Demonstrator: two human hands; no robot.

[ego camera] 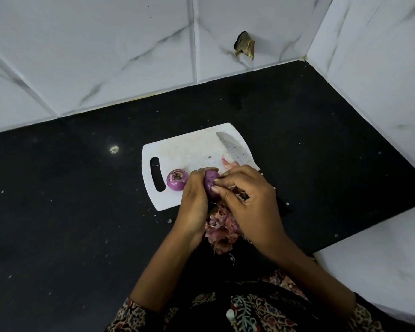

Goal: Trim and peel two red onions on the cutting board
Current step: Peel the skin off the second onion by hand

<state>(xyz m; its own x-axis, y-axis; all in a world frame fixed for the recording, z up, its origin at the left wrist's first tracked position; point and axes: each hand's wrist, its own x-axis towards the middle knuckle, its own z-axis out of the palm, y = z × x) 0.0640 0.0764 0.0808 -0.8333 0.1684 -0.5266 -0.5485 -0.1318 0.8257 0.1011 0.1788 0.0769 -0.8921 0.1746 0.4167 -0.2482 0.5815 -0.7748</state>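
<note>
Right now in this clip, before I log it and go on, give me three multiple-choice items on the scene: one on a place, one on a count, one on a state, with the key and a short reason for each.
1. Where does the knife lie?
A. On the cutting board's right side, blade tip toward the wall
B. On the black counter, left of the board
C. In the right hand

2. How many onions are in view?
A. One
B. Two
C. Four

3. What is the state of the onion in the hands?
A. Lying untouched on the board
B. Cut into slices
C. Held in the left hand while the right hand works at its skin

Key:
1 A, the blade rests on the white board past the hands.
2 B, one onion on the board by the handle slot, one onion in the hands.
3 C, both hands close on it above a pile of peels.
</note>
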